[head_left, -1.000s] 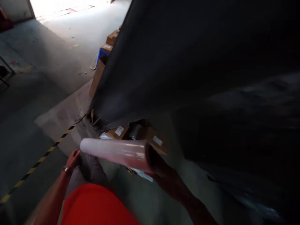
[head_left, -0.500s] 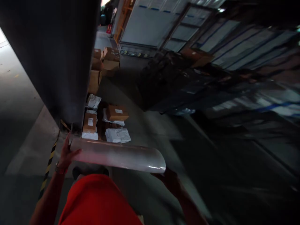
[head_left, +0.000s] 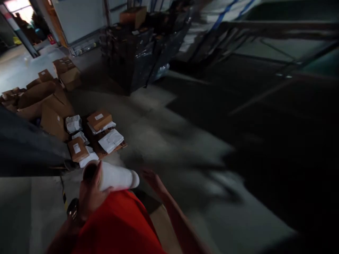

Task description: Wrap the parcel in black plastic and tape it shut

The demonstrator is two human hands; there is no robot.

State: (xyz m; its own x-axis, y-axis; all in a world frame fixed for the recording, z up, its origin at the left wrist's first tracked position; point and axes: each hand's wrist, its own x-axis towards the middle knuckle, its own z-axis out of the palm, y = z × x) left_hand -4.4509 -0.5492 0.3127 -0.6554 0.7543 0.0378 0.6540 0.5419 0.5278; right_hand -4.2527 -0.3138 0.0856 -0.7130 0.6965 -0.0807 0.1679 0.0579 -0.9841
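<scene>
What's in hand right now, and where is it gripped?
The left hand grips the roll of stretch film at its near end. The right hand is open beside the far end, apparently off it.

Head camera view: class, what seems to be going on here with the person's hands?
A person in a red top stands on a dim warehouse floor, holding a white roll of wrap in front of the body. The left hand has its grip closed around the near end of the roll, thumb up along it. The right hand is open by the far end; whether it touches is too blurred to tell. Just beyond lie small cardboard boxes and white parcels, with a dark wrapped stack further back.
</scene>
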